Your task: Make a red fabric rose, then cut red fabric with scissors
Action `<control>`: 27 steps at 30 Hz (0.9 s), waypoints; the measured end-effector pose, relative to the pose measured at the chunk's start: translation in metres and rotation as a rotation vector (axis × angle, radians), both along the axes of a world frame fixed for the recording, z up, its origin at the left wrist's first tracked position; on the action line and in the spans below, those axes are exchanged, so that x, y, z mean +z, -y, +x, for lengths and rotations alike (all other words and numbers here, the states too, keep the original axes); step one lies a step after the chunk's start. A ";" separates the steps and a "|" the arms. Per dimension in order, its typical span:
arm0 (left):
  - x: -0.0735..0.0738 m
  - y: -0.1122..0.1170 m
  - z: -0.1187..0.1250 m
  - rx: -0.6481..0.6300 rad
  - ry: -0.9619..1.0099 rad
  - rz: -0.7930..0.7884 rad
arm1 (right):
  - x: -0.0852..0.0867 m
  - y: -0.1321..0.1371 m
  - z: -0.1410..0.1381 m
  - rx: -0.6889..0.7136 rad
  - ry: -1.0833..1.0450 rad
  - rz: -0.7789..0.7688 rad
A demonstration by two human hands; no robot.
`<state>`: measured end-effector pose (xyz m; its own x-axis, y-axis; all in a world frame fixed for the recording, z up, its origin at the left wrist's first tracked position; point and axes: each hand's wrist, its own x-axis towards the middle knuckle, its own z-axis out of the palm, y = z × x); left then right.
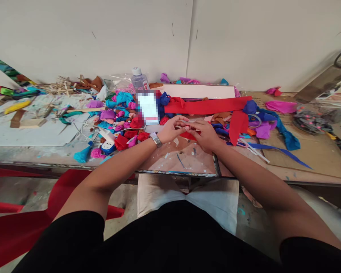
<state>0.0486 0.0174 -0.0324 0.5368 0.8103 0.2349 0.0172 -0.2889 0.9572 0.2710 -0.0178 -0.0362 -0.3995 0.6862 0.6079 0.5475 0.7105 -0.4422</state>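
Just above the table's front part, my left hand (172,129) and my right hand (207,135) meet with their fingertips pinched close together. Between and under the fingers shows a small piece of red crepe paper (190,135), partly hidden by the hands. A long red crepe paper strip (207,107) lies behind them, and a shorter red piece (238,127) hangs off to the right. To the left of my left hand spreads a heap of crumpled crepe paper balls (121,113) in blue, purple, pink and red.
A phone with a blurred screen (147,109) leans before a plastic bottle (139,79). At left lie a power socket (108,146), a yellow cutter (17,107) and wood sticks (62,86). Scissors (246,144), blue strips (281,151) and a dark bottle (321,81) are right.
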 end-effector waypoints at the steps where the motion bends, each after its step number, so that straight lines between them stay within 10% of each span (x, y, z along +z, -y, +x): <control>1: 0.000 0.000 0.000 0.001 0.005 0.001 | 0.000 0.000 0.000 -0.016 -0.007 -0.013; 27: -0.002 -0.003 -0.001 0.044 0.144 0.032 | 0.009 0.010 -0.004 -0.166 -0.037 0.023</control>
